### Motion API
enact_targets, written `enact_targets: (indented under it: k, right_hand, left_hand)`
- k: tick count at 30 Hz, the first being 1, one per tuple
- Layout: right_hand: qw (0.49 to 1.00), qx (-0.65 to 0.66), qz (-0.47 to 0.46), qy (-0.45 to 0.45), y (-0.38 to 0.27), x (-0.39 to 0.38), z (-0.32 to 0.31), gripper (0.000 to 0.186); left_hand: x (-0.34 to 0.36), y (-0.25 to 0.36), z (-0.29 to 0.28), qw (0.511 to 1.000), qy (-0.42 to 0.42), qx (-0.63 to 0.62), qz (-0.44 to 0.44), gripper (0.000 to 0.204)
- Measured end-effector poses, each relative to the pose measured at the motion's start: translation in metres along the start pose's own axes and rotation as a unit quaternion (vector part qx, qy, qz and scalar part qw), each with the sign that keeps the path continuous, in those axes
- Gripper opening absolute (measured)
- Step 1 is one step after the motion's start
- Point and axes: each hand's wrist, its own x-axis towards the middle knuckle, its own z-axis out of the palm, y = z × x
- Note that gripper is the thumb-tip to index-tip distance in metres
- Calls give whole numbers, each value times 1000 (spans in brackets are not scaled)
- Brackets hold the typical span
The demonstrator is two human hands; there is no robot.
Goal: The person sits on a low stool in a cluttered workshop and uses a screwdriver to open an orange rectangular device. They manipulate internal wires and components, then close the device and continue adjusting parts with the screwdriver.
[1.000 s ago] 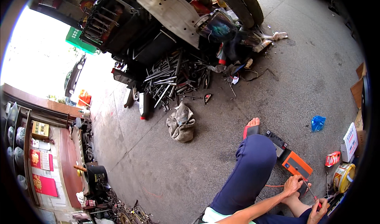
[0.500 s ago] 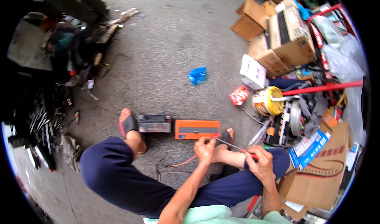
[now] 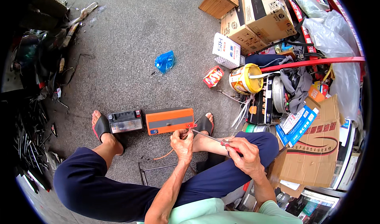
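An orange box-shaped unit (image 3: 170,115) with a grey strip across its top lies on the ground between my feet, a red terminal (image 3: 191,125) at its near right corner. My left hand (image 3: 182,148) is closed just beside that corner, fingers pinched round an orange wire (image 3: 163,156) whose tail trails out to the left. In my right hand (image 3: 246,156) is a screwdriver (image 3: 208,136) gripped by its red handle. Its long shaft slants leftward, the tip close to the terminal; whether they touch I cannot tell. A black battery (image 3: 126,121) stands left of the orange unit.
A crumpled blue plastic bag (image 3: 164,61) lies farther off. Along the right are cardboard boxes (image 3: 261,18), a white box (image 3: 226,51), a yellow bucket (image 3: 246,79), a red bar (image 3: 312,63) and flattened cardboard (image 3: 312,145). Dark scrap (image 3: 33,139) lies at left. A metal frame (image 3: 162,169) is between my legs.
The whole view has shifted, so the scene sits farther left and slightly higher. Both hands keep to the orange unit's near right corner, with the screwdriver still reaching toward it.
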Motion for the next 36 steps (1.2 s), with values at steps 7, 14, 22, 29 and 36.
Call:
enact_targets:
  k: [7,14,22,29,36]
  right_hand:
    - [1000,2,19,4,-1,-3,0,24]
    - [1000,-8,19,8,-1,0,0,24]
    - [1000,-3,24,0,2,3,5,23]
    - [1000,1,22,1,2,4,8,23]
    - [1000,-4,21,-5,2,4,7,23]
  left_hand:
    - [1,8,-3,999,-25,24,1,15]
    - [2,17,-1,999,-23,-16,18,10]
    - [2,16,-4,999,-24,7,41,9]
    - [3,14,-4,999,-16,14,48,8]
    - [3,13,-4,999,-6,9,50,10]
